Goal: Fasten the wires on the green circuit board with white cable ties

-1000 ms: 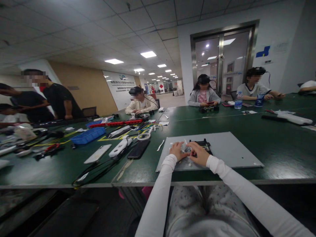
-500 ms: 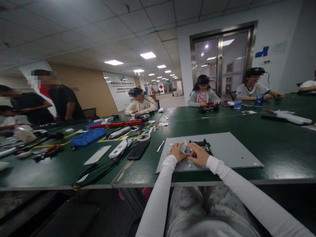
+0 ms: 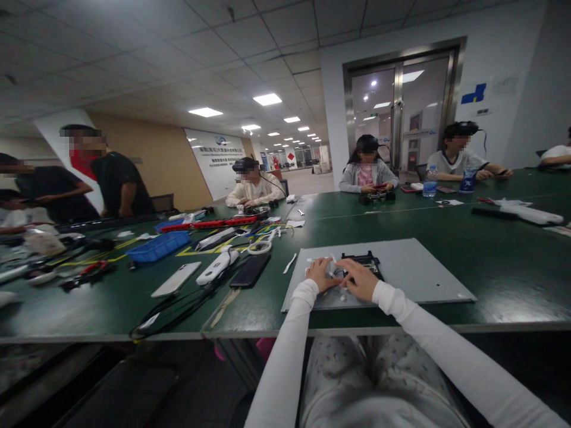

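My left hand (image 3: 319, 274) rests over the left part of a flat grey panel (image 3: 413, 267), its fingers curled towards a small whitish piece (image 3: 333, 268). From the right, my right hand (image 3: 361, 279) reaches to the same piece with bent fingers, its thumb low and index finger above. The fingers of both hands seem closed round something small, whose kind I cannot make out. Behind my right hand lies a black frame-like part (image 3: 369, 259), partly covered by it. Tiny white bits (image 3: 343, 295) lie on the panel just below my fingers.
A white strip (image 3: 289, 263) lies left of the panel. Farther left are a black phone (image 3: 250, 271), a white phone (image 3: 176, 279), a white power strip (image 3: 218, 267), cables and a blue tray (image 3: 159, 246). Several people sit or stand around the green table (image 3: 250, 312).
My right hand's fingers have straightened a little and its index finger reaches farther left. My left hand has barely moved. The panel stays where it was.
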`<move>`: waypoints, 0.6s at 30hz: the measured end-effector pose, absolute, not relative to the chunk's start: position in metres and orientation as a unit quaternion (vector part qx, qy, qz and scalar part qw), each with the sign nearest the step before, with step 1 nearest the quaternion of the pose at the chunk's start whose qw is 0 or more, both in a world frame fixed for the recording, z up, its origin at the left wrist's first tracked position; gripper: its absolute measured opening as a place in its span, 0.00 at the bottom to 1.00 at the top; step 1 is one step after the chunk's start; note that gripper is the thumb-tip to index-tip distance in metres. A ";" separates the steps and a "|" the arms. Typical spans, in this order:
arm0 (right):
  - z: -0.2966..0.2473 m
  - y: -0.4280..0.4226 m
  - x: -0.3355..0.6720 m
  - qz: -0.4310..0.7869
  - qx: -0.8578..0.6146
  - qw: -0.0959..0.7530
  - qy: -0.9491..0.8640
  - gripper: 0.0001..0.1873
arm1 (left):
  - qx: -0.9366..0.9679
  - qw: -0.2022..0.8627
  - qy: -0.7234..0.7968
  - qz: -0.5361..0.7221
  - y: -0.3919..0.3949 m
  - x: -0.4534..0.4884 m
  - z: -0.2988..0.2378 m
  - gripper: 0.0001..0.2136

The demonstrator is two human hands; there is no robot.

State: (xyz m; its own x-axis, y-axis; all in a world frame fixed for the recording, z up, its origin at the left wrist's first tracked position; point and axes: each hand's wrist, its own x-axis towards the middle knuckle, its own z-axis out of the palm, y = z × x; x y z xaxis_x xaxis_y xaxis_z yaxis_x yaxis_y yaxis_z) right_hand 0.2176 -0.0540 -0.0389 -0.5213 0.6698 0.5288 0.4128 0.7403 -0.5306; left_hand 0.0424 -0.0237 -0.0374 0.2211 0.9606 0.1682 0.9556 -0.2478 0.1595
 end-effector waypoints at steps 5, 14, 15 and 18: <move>-0.038 -0.055 0.218 0.168 -0.311 0.370 -0.859 0.31 | 0.780 0.010 0.614 0.124 -0.022 0.041 -0.039 0.32; -0.037 -0.057 0.218 0.182 -0.330 0.381 -0.844 0.30 | 0.776 0.015 0.616 0.135 -0.020 0.041 -0.040 0.30; -0.037 -0.057 0.218 0.177 -0.331 0.385 -0.843 0.30 | 0.775 0.017 0.617 0.135 -0.020 0.041 -0.039 0.30; -0.035 -0.058 0.219 0.162 -0.336 0.391 -0.842 0.31 | 0.773 0.020 0.620 0.133 -0.021 0.042 -0.037 0.30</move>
